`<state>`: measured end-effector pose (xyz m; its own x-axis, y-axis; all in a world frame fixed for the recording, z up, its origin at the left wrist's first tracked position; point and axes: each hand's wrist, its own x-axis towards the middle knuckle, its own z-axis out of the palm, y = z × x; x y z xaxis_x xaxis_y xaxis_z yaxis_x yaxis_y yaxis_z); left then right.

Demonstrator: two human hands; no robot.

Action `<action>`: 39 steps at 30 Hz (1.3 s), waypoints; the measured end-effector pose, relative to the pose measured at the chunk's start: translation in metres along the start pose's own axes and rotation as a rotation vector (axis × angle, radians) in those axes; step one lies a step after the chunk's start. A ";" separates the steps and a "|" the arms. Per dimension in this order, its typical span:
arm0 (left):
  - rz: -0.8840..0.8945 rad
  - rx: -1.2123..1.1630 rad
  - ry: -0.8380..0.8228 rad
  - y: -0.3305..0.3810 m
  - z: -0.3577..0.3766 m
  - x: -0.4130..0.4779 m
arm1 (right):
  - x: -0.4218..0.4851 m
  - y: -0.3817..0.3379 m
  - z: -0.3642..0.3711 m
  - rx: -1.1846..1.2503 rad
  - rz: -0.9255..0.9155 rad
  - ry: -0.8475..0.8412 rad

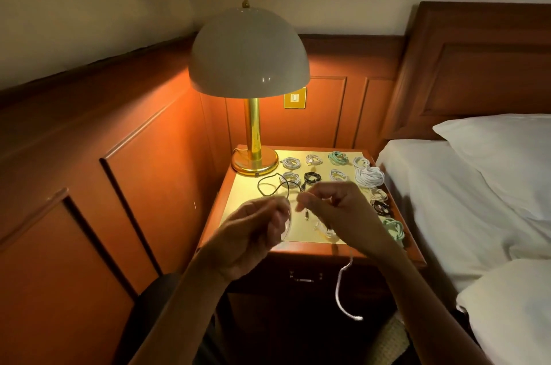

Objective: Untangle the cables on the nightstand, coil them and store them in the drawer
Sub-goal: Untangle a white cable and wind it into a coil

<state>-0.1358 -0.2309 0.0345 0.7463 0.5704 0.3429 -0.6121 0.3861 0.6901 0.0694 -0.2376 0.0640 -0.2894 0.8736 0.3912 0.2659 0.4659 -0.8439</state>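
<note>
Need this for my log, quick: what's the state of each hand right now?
Left hand: closed, pinching the black cable.
Right hand: closed, pinching the same cable near its plug.

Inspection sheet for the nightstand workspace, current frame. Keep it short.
Surface: nightstand top with a yellow mat, lamplit.
Job's things: coiled cables in rows on the mat; drawer looks shut.
Clutter: lamp at the back left corner.
Hands: right hand pinches the loose black cable; left hand curled, grip blurred.
Cables: loose black cable loops on the mat; white cable hangs below the front edge.
Surroundings: wall switch, bed on the right.
</note>
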 end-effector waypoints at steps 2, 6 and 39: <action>0.173 -0.192 0.183 -0.001 0.007 0.010 | -0.007 0.002 0.015 0.047 0.072 -0.009; 0.461 -0.042 0.653 -0.007 0.015 0.038 | -0.017 0.009 0.034 -0.048 0.137 -0.087; 0.848 1.422 0.772 0.029 -0.016 0.072 | -0.009 0.010 0.017 -0.346 0.028 0.055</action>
<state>-0.1041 -0.1669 0.0694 -0.1382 0.5893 0.7960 0.2519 -0.7564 0.6037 0.0593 -0.2436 0.0459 -0.2300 0.8887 0.3967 0.5717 0.4532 -0.6839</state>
